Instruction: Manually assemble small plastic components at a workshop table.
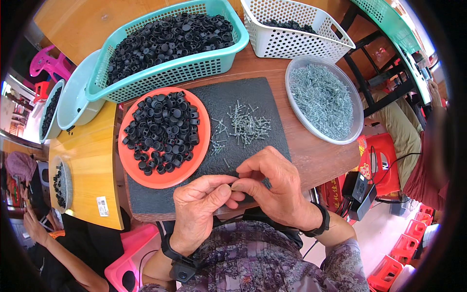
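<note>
My left hand and my right hand meet at the mat's near edge, thumbs and fingers pinched together. Whatever lies between the fingertips is too small and covered to name. Just beyond them, loose silvery screws lie scattered on a dark textured mat. To the left, an orange-red plate holds a heap of small black plastic caps, some showing ring-shaped openings. A clear round tub full of similar screws stands beyond my right hand.
A teal basket of black parts stands at the back left, beside a pale blue basin. Behind the tub is a white basket. Other people sit at both sides; a person's hand shows at left. Red stools stand at right.
</note>
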Motion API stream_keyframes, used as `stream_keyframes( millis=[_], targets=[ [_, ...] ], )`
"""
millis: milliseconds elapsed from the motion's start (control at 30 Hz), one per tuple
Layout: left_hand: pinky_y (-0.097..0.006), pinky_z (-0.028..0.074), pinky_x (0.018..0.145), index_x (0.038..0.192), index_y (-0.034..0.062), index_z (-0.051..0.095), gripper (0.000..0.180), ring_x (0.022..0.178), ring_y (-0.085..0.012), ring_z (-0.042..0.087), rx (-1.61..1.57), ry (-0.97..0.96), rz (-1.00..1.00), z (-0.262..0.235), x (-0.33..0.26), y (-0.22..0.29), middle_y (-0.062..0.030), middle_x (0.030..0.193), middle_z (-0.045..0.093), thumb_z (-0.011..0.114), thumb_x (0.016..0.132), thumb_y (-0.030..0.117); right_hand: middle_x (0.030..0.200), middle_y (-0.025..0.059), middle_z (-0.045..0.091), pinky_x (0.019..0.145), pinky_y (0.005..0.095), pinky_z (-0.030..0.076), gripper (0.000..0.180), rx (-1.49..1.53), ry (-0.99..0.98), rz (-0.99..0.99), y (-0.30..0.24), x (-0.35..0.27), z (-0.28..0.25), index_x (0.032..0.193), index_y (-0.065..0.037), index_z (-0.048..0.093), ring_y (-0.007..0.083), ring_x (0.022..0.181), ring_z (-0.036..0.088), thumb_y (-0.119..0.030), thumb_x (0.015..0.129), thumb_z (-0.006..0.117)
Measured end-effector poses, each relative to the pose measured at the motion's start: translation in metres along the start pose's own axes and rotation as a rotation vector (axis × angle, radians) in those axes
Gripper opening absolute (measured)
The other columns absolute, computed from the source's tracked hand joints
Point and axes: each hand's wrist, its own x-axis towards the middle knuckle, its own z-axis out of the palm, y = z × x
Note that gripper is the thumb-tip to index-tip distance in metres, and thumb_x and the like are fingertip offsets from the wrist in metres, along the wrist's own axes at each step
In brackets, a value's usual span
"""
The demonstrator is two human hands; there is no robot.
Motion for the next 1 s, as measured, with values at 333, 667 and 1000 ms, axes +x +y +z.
stream_keyframes(
  millis=[333, 667, 1000],
  targets=[
    [-0.027, 0.054, 0.064, 0.103, -0.0062, 0.058, 0.02, 0.073, -0.0208, 0.066, -0.217, -0.042, -0.146, -0.006, 0.0, -0.001, -0.0162, 0.089, 0.065, 0.058, 0.088, 0.008, 0.072, 0.0081, 0.055, 0.058, 0.0331, 0.042, 0.015, 0.137, -0.028, 0.129, -0.003, -0.004, 0.0, 0.084, -0.002, 0.06, 0.0234, 0.067, 0.052, -0.002, 0.072, 0.068],
    [-0.027, 0.053, 0.066, 0.108, -0.0068, 0.057, 0.026, 0.072, -0.0197, 0.065, -0.142, -0.092, -0.118, -0.009, 0.002, -0.002, -0.0187, 0.086, 0.066, 0.058, 0.089, 0.01, 0.074, 0.0084, 0.056, 0.06, 0.0335, 0.043, 0.01, 0.138, -0.028, 0.143, 0.002, -0.003, 0.008, 0.084, -0.002, 0.06, 0.0244, 0.069, 0.054, -0.001, 0.076, 0.066],
    [-0.026, 0.053, 0.067, 0.109, -0.0069, 0.055, 0.027, 0.073, -0.0183, 0.065, -0.116, -0.035, -0.122, -0.011, -0.005, -0.006, -0.0182, 0.089, 0.066, 0.06, 0.087, 0.008, 0.075, 0.0088, 0.057, 0.06, 0.0349, 0.044, 0.013, 0.065, -0.022, 0.052, 0.0, -0.006, 0.011, 0.085, -0.002, 0.06, 0.0265, 0.069, 0.054, 0.0, 0.073, 0.067]
  ],
)
